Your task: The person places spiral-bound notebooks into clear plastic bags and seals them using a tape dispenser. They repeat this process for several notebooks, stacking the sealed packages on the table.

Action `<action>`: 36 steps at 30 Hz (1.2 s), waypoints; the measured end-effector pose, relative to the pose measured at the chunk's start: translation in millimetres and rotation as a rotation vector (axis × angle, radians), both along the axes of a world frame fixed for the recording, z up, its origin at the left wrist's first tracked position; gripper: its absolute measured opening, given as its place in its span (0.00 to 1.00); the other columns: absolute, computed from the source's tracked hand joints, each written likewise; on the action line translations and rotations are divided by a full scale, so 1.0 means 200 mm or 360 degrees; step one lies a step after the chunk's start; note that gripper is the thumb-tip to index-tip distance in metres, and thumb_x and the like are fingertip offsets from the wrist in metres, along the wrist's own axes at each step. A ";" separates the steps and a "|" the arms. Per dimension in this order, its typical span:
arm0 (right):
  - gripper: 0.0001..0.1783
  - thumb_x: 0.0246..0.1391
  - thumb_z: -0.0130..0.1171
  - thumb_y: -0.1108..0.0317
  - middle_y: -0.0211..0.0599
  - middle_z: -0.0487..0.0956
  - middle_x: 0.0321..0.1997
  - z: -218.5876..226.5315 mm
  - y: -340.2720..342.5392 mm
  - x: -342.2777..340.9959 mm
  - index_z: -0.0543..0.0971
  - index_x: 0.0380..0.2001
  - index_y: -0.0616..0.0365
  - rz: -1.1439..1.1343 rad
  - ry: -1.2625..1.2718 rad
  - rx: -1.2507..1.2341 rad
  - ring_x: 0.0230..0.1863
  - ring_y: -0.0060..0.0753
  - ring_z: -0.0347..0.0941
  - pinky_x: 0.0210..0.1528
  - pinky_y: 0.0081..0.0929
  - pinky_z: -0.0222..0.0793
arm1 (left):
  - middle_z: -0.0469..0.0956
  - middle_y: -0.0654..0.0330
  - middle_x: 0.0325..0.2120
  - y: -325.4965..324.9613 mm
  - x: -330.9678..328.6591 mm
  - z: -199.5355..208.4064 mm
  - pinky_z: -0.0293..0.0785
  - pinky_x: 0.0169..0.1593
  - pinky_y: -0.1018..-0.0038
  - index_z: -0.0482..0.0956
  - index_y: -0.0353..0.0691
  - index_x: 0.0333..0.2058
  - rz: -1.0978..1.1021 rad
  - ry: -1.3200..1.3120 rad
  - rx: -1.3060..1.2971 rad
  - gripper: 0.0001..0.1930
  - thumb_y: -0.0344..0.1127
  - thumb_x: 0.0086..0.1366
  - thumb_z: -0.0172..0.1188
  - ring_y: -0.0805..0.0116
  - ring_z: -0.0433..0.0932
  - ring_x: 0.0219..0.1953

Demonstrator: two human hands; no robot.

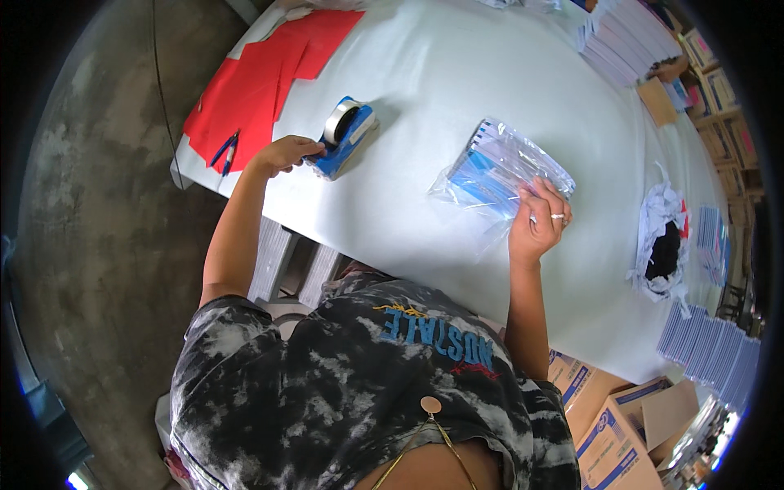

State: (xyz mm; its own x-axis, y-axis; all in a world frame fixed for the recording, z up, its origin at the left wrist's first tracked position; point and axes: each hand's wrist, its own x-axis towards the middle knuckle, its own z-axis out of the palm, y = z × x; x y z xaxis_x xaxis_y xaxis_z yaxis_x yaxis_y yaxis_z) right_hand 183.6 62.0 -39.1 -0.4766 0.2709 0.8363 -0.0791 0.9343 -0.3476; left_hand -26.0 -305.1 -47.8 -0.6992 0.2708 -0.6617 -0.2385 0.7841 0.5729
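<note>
On the white tabletop stands a blue tape dispenser (349,140) with a roll of clear tape (340,124) in it. My left hand (284,155) is closed in a pinch at the dispenser's near end. Whatever lies between its fingertips is too small to see. To the right, my right hand (541,216) grips the near right side of a clear plastic bag (490,167). Flat blue and white printed items, stacked together, show through the film. The bag's loose end spreads out to the left, crumpled.
Red sheets (273,77) cover the table's far left corner, with blue-handled nippers (224,153) on them. Booklet stacks (627,41) stand far right and more booklets (710,343) near right. A white wrapper with black contents (663,249) sits nearby. Cardboard boxes (616,437) are below the edge.
</note>
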 end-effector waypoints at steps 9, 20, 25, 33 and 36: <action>0.11 0.38 0.63 0.78 0.24 0.80 0.36 0.00 -0.01 0.00 0.74 0.15 0.48 -0.0003 -0.0040 -0.0040 0.43 0.28 0.72 0.47 0.25 0.56 | 0.79 0.56 0.39 -0.35 0.28 -0.25 0.71 0.45 0.73 0.79 0.35 0.26 0.0358 0.0021 0.0683 0.08 0.35 0.54 0.60 0.65 0.77 0.38; 0.11 0.35 0.62 0.78 0.26 0.78 0.38 -0.03 0.01 -0.02 0.75 0.23 0.50 0.0090 0.0006 -0.0045 0.43 0.31 0.72 0.47 0.30 0.57 | 0.74 0.61 0.14 1.17 0.76 0.29 0.61 0.16 0.83 0.77 0.37 0.20 0.0289 0.0061 0.1431 0.17 0.44 0.60 0.58 0.79 0.66 0.11; 0.34 0.38 0.61 0.75 0.33 0.77 0.41 0.08 0.03 0.03 0.64 0.52 0.51 0.0147 -0.0338 -0.0219 0.45 0.40 0.70 0.49 0.37 0.58 | 0.71 0.63 0.12 1.25 0.77 0.09 0.59 0.15 0.83 0.73 0.39 0.15 0.0346 0.0074 0.1196 0.21 0.49 0.56 0.62 0.79 0.65 0.11; 0.44 0.32 0.69 0.68 0.40 0.74 0.45 0.40 -0.03 -0.17 0.61 0.57 0.54 0.0113 -0.0962 -0.0024 0.51 0.43 0.67 0.56 0.37 0.57 | 0.74 0.65 0.19 1.26 0.95 -0.29 0.66 0.23 0.82 0.77 0.39 0.28 -0.0236 -0.0396 0.1114 0.13 0.44 0.60 0.57 0.78 0.69 0.19; 0.41 0.29 0.71 0.68 0.42 0.74 0.47 0.40 0.00 -0.29 0.65 0.52 0.56 0.0227 -0.1267 -0.0414 0.53 0.44 0.66 0.56 0.36 0.59 | 0.76 0.63 0.34 1.25 1.05 -0.16 0.69 0.37 0.75 0.74 0.42 0.45 -0.0684 -0.0831 0.1130 0.19 0.49 0.63 0.52 0.74 0.73 0.33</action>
State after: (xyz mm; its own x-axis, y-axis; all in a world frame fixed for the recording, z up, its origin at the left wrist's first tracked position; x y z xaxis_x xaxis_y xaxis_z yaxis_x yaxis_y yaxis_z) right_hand 124.7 61.1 40.3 -0.9408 0.3005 0.1567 0.1689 0.8167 -0.5518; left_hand 183.4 -56.0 -79.9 -0.1134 0.8885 -0.4447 -0.3709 0.3774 0.8485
